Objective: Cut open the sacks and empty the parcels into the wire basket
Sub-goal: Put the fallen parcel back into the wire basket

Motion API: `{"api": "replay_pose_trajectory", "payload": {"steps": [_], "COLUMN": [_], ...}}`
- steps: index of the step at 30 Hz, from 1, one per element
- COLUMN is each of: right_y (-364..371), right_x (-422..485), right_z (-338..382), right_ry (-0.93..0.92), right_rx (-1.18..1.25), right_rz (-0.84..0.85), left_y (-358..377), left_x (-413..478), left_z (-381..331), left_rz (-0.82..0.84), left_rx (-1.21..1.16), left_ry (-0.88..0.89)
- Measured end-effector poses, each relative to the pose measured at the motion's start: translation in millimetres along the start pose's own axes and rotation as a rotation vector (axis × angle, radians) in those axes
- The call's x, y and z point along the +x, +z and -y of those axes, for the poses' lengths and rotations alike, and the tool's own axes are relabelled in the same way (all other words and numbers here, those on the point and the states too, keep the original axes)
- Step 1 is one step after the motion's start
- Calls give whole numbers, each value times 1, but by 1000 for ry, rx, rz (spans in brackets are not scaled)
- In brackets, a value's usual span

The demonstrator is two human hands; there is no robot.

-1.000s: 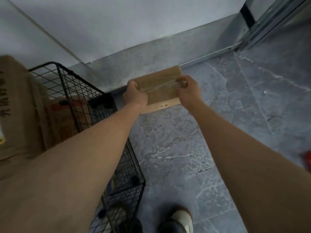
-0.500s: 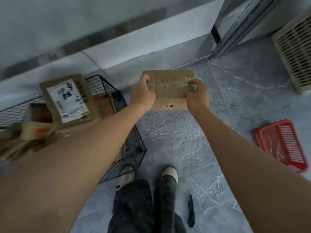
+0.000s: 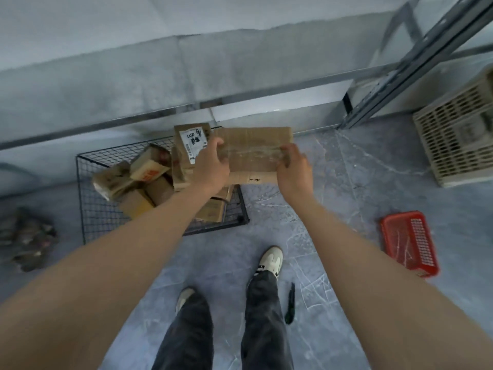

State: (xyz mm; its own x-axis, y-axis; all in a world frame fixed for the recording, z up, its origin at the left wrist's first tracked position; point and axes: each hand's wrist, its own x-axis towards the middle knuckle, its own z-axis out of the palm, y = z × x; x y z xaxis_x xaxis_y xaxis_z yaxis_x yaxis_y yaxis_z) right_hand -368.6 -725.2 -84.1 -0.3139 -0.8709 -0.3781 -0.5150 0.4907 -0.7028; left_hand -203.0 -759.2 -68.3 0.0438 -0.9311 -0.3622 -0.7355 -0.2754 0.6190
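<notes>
Both hands hold one flat cardboard parcel [image 3: 253,153] level. The left hand [image 3: 210,166] curls round its nine o'clock end and the right hand [image 3: 293,169] round its three o'clock end. A grip at each end suits a wide box, I'd judge, since it keeps the box from tipping on the way over.

The parcel hangs over the basket's [image 3: 90,204] three o'clock side, partly past the rim, so it likely needs to go further toward nine o'clock before release. A loose pile [image 3: 138,182] of parcels fills the basket, a white-labelled one [image 3: 190,145] on top.

The floor [image 3: 333,209] is grey marbled tile. From the feet:
- A dark cutter [image 3: 290,303] lies just beside the right shoe [image 3: 270,260] at three o'clock.
- A red tray [image 3: 408,244] sits at two.
- A beige crate [image 3: 458,145] by the metal racking sits nearer one.
- A crumpled heap [image 3: 26,236] — perhaps a spent sack — lies at nine.
</notes>
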Motion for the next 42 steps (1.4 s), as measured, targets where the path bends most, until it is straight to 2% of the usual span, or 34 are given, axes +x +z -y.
{"api": "replay_pose_trajectory", "payload": {"steps": [12,21,29,35,38,42], "right_y": [162,239,269,268,254,224], "right_x": [-145,-148,-87,-85,-95,-108], "right_z": [78,78,40,10,-5,-30], "right_ry": [-131,-84,-10,51,97,182], "right_rx": [-132,-234,-153,-169,-117,-58], "right_rz": [151,194,262,378,358,293], "left_y": [-127,-128,-74,-44,-36,-19], "left_x": [-107,-101,-43,-36,-40,-49], "left_z": [184,276,296,301,290,260], "left_rz": [-56,-98,-123,11,90,157], "left_rx": [-87,-117,-117,41,111,225], "left_ry": [-218,-220,-144,-152,-129,2]}}
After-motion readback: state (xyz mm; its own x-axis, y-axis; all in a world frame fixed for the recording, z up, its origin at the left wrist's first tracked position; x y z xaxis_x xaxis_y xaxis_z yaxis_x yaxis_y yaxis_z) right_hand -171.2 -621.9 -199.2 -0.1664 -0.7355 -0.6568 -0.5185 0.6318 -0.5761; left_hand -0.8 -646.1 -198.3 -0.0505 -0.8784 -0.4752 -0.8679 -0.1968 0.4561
